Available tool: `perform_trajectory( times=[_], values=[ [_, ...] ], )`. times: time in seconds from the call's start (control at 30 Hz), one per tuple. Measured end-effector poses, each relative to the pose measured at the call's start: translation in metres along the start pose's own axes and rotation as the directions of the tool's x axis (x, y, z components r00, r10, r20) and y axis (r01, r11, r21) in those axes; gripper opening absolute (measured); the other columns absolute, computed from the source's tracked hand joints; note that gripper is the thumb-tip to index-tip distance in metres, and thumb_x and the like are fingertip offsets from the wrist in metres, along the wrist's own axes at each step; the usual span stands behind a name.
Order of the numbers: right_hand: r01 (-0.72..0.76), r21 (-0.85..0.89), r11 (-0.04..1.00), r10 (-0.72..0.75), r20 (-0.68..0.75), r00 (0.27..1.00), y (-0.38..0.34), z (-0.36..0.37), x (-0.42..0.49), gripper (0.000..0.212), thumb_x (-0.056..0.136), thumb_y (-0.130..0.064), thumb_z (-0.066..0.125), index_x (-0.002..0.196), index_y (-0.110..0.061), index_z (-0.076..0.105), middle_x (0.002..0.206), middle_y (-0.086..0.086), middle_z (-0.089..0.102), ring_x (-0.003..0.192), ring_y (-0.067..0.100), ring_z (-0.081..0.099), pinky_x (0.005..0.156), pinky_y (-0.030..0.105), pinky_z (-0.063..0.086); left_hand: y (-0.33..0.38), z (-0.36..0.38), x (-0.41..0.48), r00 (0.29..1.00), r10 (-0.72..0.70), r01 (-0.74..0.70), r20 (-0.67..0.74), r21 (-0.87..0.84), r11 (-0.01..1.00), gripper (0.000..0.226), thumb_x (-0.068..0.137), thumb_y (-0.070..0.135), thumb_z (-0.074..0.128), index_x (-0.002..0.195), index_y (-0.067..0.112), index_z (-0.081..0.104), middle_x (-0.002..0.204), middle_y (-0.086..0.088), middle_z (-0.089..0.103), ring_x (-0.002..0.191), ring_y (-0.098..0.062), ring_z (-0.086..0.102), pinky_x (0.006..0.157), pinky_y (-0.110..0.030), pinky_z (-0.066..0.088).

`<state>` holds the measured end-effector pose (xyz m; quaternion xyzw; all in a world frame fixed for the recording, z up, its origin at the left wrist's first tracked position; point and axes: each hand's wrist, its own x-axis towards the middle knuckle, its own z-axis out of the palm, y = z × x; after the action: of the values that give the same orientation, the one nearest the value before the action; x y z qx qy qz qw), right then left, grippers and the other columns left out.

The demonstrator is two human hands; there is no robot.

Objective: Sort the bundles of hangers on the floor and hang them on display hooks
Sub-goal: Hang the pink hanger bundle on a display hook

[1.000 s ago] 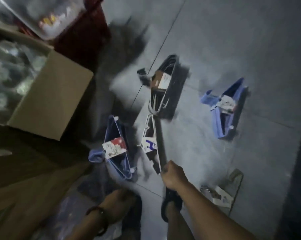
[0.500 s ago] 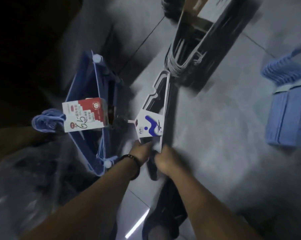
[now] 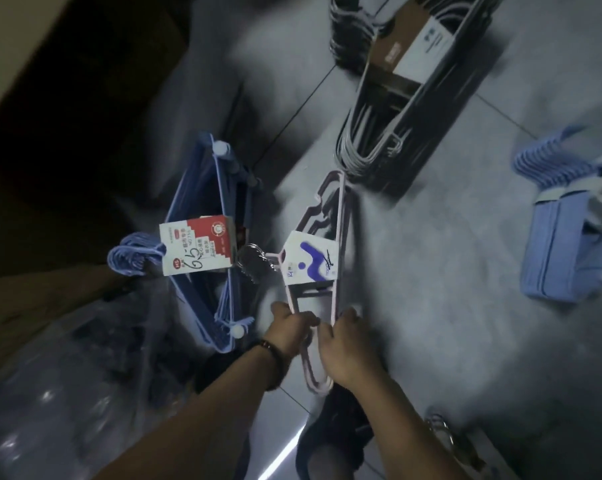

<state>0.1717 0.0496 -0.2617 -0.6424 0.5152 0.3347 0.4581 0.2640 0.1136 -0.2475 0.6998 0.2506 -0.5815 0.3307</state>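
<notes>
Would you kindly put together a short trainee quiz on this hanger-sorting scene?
1. True or false: the left hand and the right hand both grip the pink hanger bundle.
2. The bundle bearing the red-and-white label is: A grey, B dark blue, C pink.
3. Fill in: the light blue bundle lies on the person's ____ side.
Key: 1 true; 2 B; 3 right.

Grey tiled floor point(image 3: 448, 271) with dark grout lines.

- **Centre:** pale pink hanger bundle point(image 3: 340, 220); white card point(image 3: 310, 261) printed with a purple-blue squiggle and dot.
- **Left side of the floor:** blue hanger bundle point(image 3: 220, 188); red-and-white label point(image 3: 195, 249) with black handwritten figures.
- **Far edge:** grey-white wire hanger bundle point(image 3: 369, 143); brown-and-white card point(image 3: 410, 53).
- **Right edge:** light blue hanger bundle point(image 3: 562, 251).
</notes>
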Motion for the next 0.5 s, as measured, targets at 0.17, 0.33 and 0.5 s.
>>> perform_trajectory(
  times=[0.17, 0.33, 0.5],
  values=[
    [0.049, 0.074, 0.996, -0.059, 0.131, 0.99, -0.005, -0.03, -0.06, 0.031, 0.11, -0.027, 0.037, 0.105, -0.006, 0.059, 0.104, 0.009, 0.06, 0.086, 0.018, 0.059, 0.062, 0.019, 0.04, 0.006, 0.006, -0.07, 0.981, 0.142, -0.146, -0.131, -0.023, 0.989, 0.035, 0.092, 0.013, 0.06, 0.11, 0.018, 0.031, 0.101, -0.008, 0.056, 0.082, -0.022, 0.058, 0.071, -0.038, 0.053],
    [0.061, 0.183, 0.981, -0.096, 0.188, 0.978, -0.018, -0.083, -0.164, 0.048, 0.103, -0.05, 0.038, 0.114, -0.013, 0.066, 0.115, 0.009, 0.07, 0.103, 0.025, 0.066, 0.097, 0.038, 0.053, 0.037, -0.011, -0.183, 0.958, 0.284, -0.273, -0.05, 0.156, 0.949, 0.035, 0.085, 0.017, 0.059, 0.105, 0.025, 0.031, 0.11, -0.012, 0.062, 0.099, -0.03, 0.066, 0.088, -0.056, 0.059],
    [0.371, -0.105, 0.923, -0.386, -0.277, 0.88, -0.072, -0.219, -0.307, 0.066, 0.1, -0.054, 0.054, 0.153, -0.03, 0.023, 0.149, -0.003, 0.033, 0.131, 0.016, 0.048, 0.1, 0.025, 0.045, 0.093, -0.044, -0.323, 0.912, 0.37, -0.409, 0.175, 0.347, 0.844, 0.044, 0.091, 0.001, 0.059, 0.121, 0.021, 0.034, 0.118, -0.005, 0.063, 0.097, -0.022, 0.068, 0.064, -0.024, 0.058]
  ],
)
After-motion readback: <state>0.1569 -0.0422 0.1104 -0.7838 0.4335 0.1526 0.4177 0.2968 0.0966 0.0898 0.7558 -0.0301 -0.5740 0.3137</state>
